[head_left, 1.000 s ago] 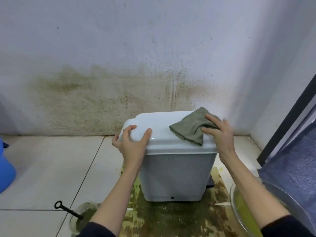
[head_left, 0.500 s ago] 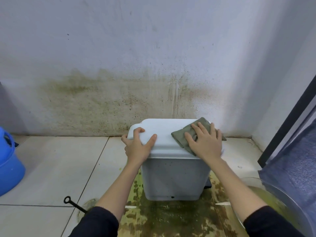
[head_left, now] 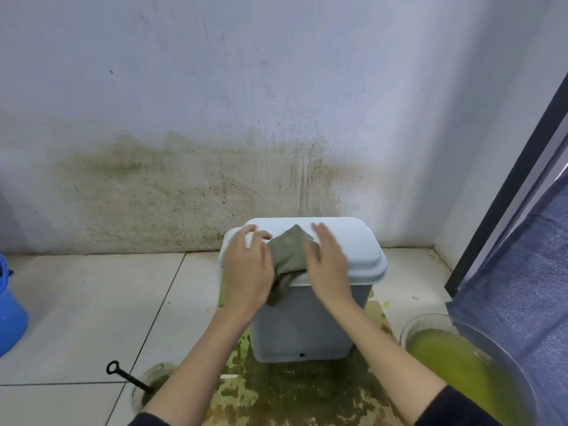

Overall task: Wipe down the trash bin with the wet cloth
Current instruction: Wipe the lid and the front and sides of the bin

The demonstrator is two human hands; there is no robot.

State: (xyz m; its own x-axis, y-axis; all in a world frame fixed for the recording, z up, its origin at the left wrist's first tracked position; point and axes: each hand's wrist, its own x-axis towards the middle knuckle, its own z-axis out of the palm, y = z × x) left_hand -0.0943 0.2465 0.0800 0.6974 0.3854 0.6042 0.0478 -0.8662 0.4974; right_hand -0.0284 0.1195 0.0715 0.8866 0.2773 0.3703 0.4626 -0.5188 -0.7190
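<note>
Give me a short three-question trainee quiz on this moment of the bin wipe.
1. True or false: the cloth hangs over the front edge of the trash bin lid.
2. Which hand presses the cloth? A left hand B right hand
3. Fill in: the glass bowl holds ____ liquid.

Key: 1 true; 2 B; 3 green.

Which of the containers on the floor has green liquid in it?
The clear glass bowl at lower right, beside the trash bin. It holds yellow-green liquid; the blue bucket at far left shows no contents, and the bin's lid is shut.
</note>
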